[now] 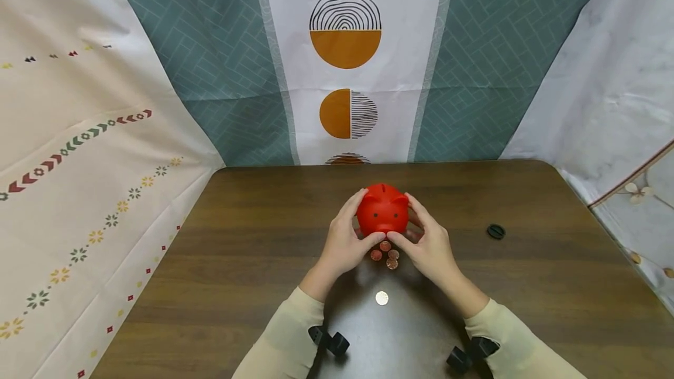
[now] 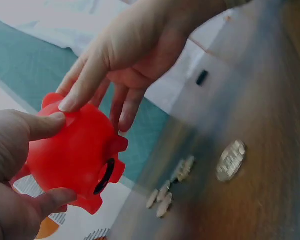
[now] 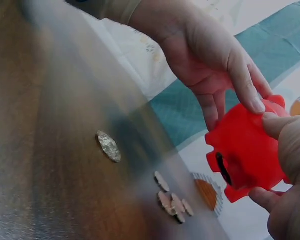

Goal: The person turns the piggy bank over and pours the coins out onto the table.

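Observation:
A red piggy bank (image 1: 382, 212) is held up between both hands, its snout toward the head camera and the slot on top. My left hand (image 1: 344, 244) grips its left side, thumb by the snout. On the other side my right hand (image 1: 429, 247) holds it the same way, the two thumbs close together. In the left wrist view the piggy bank (image 2: 72, 150) hangs above the table, feet and a dark round opening on its underside in sight. Several copper coins (image 1: 392, 263) lie just below it in the head view. Nearer lies a silver coin (image 1: 381, 297).
A black oval plug (image 1: 495, 231) lies on the wooden table (image 1: 253, 285) to the right. Patterned cloths (image 1: 210, 45) hang behind the table and along both sides. A black wrist camera (image 1: 330, 341) is strapped to the left sleeve, another (image 1: 471, 355) to the right.

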{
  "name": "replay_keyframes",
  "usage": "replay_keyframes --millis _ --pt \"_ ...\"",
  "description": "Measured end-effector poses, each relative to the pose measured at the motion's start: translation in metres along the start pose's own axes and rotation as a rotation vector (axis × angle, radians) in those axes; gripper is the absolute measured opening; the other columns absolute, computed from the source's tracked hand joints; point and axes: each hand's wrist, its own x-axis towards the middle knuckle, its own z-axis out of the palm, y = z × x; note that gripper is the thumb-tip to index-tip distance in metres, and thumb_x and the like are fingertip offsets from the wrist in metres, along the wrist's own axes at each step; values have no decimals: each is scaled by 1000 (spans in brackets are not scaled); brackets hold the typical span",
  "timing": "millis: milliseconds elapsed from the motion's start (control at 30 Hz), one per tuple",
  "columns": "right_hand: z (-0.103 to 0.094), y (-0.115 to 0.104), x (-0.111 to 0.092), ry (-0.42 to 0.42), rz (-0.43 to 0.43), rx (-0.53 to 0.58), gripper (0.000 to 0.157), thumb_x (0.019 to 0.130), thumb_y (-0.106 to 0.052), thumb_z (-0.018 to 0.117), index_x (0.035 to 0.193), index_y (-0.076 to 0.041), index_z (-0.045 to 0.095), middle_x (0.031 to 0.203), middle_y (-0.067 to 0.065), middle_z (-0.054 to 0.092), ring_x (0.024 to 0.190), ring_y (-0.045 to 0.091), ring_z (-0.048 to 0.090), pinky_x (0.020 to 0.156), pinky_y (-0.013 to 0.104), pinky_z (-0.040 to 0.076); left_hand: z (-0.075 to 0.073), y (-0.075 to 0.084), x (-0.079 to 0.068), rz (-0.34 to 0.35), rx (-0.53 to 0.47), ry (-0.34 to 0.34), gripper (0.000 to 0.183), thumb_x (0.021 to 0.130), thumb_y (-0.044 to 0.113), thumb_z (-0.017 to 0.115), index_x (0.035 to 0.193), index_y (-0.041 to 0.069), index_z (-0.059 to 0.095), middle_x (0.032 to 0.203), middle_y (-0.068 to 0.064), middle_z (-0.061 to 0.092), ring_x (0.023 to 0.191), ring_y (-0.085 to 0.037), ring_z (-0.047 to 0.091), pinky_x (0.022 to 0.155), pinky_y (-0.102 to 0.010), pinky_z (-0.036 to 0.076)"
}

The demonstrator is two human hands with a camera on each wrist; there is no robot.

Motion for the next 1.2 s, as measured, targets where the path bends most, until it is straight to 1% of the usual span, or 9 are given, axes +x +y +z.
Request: replay_keyframes --millis 267,333,467,533,767,900,1033,1133,1200 --pt "-1 4 -1 -7 13 34 80 79 -21 81 147 -27 39 139 2 52 117 27 58 79 44 55 3 -4 1 -9 8 -6 84 77 15 82 148 21 36 149 6 38 111 -17 53 68 -26 56" --pt "-2 1 0 49 -92 36 82 75 -13 83 146 -21 42 139 4 52 116 26 58 80 39 55 3 -1 1 80 -18 33 84 75 11 83 147 18 38 149 4 39 115 -17 53 73 -27 56" --pt "-7 -11 4 205 -399 36 89 57 12 87 136 2 49 139 19 50 116 31 58 84 33 53 -1 12 4 371 -77 140 80 72 3 84 141 7 44 148 -10 39 127 -26 48 85 -36 54" --pt "-10 -20 5 210 -424 35 89 54 17 85 134 7 48 137 23 50 115 34 58 84 34 53 -2 15 5 411 -80 156 79 70 0 84 139 4 45 147 -15 40 126 -30 49 82 -38 55" --pt "-12 -41 3 46 -115 9 74 73 0 82 138 1 46 130 19 57 110 37 61 81 48 53 -2 4 2 107 -105 50 84 72 3 83 144 13 42 149 -7 39 128 -26 46 75 -44 56" --pt "-11 -43 1 44 -100 22 73 74 0 81 138 0 46 130 20 56 111 38 60 82 50 52 -2 1 1 79 -102 24 84 75 9 83 146 22 40 151 1 36 129 -21 45 78 -41 56" --pt "-8 -38 -1 16 -56 30 72 76 -2 80 139 -2 45 131 19 56 111 36 60 82 51 52 0 -5 -1 29 -75 -1 85 75 10 83 146 21 38 150 3 36 125 -20 48 77 -33 57" --pt "-3 -17 -1 -6 -3 26 75 76 -10 82 142 -11 45 134 11 55 113 31 60 83 50 53 1 -10 -1 -41 -67 -29 84 75 11 83 146 19 38 148 4 39 119 -22 52 75 -31 57" --pt "-2 -6 0 22 -57 -2 77 74 -13 84 141 -14 47 135 8 54 112 27 61 83 45 53 2 -10 -1 0 -81 -11 84 74 8 83 144 16 39 147 -1 39 117 -26 52 75 -32 57"
